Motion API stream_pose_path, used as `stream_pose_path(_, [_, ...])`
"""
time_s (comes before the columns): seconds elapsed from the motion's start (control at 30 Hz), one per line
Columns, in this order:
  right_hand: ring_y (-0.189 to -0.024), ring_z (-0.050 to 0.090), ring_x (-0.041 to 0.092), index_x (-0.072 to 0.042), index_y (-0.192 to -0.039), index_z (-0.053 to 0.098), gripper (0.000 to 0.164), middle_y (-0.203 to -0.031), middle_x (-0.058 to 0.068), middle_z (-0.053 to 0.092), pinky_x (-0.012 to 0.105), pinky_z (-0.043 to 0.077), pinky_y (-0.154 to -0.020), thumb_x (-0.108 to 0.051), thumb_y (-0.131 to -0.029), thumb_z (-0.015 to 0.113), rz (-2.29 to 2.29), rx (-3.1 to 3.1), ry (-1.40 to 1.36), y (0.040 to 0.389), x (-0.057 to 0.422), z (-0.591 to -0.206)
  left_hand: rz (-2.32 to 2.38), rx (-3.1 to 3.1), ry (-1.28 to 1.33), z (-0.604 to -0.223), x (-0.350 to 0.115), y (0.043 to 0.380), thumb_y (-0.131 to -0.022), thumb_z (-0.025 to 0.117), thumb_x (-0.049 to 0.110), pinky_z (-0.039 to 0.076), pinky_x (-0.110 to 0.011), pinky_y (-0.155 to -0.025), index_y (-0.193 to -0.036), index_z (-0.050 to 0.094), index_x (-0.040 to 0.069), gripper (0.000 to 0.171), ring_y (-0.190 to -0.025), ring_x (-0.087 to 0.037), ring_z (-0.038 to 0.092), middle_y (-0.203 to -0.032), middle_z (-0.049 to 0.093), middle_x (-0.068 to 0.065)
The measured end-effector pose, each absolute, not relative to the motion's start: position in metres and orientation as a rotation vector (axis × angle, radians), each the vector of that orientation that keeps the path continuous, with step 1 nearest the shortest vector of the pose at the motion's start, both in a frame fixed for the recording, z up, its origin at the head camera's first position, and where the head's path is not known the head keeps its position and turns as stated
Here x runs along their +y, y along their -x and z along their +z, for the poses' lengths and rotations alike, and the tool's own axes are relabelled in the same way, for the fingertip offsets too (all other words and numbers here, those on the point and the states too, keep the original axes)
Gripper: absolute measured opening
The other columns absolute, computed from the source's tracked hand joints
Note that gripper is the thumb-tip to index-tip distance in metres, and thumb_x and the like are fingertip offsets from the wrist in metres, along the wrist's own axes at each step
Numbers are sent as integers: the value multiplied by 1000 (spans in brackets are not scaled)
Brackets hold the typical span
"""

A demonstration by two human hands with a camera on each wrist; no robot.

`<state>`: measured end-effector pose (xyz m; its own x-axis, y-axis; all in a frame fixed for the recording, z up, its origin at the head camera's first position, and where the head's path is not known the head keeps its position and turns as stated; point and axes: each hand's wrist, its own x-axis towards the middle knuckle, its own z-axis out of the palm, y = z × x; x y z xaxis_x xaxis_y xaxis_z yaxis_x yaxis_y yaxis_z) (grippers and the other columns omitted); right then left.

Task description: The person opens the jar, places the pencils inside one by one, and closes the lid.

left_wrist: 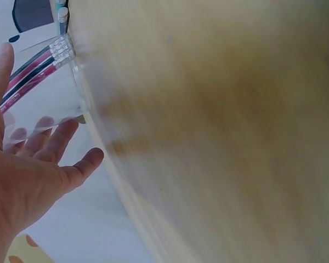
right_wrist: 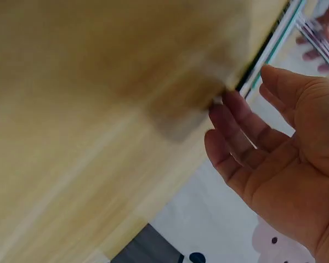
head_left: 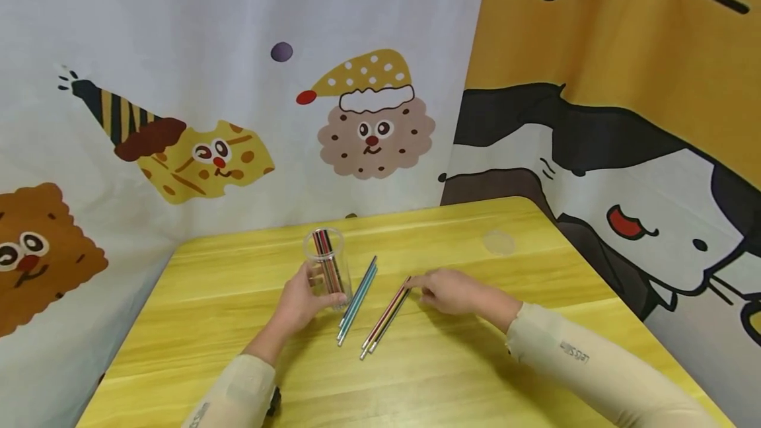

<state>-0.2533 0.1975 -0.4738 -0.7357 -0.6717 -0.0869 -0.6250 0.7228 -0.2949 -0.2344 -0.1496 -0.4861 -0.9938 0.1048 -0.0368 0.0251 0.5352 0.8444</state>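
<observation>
Pencils with dark, red and striped sides lean together in a clear plastic cup (head_left: 345, 268). My left hand (head_left: 301, 297) holds this cup, its thumb on the near side and its fingers round the other. In the left wrist view silver ends of the pencils (left_wrist: 32, 75) show at the cup's bottom. A group of red, yellow and black pencils (head_left: 385, 322) lies on the table, the far ends at the fingertips of my right hand (head_left: 447, 290). In the right wrist view that hand's fingers are loosely bent, with a gap between thumb and forefinger.
Between the cup and the red group lie several blue-green pencils (head_left: 358, 302). A clear round lid (head_left: 498, 242) rests toward the back right of the yellow wood-grain table (head_left: 452, 375). A printed curtain (head_left: 238, 18) hangs behind the table's far edge.
</observation>
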Motion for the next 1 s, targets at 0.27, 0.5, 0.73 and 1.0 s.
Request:
stream_pose_path(0.27, [-94,71,18,-12,-132,76,29,-112,8,76,31,61,-79,-15,-104,71,-239,2855,1230,243,201,-480,1443,2702,-138,-488,-152,234,-84,93,28,52,-63,-112,-162,38,7,97,-140,-49,58,-157,55,-25])
stream_pose_path(0.5, [-83,58,11,-19,-148,65,44,-102,4,70,30,52,-72,-29,-105,70,-238,2850,1123,244,203,-481,1458,2690,-136,-487,-152,235,-83,94,29,53,-62,-111,-161,38,6,98,-140,-50,58,-157,55,-26])
stream_pose_path(0.73, [-100,72,23,-13,-129,72,27,-113,6,75,39,61,-82,-27,-107,67,-374,2853,1043,243,200,-482,1450,2689,-137,-487,-152,236,-83,93,29,53,-62,-112,-162,37,6,99,-140,-49,58,-157,55,-25])
stream_pose_path(1.0, [-77,62,9,-18,-98,77,11,-88,-5,72,28,53,-67,-27,-103,73,-310,2929,1074,245,204,-485,1442,2688,-137,-486,-152,235,-84,93,29,53,-62,-112,-164,36,8,100,-141,-49,58,-158,54,-25])
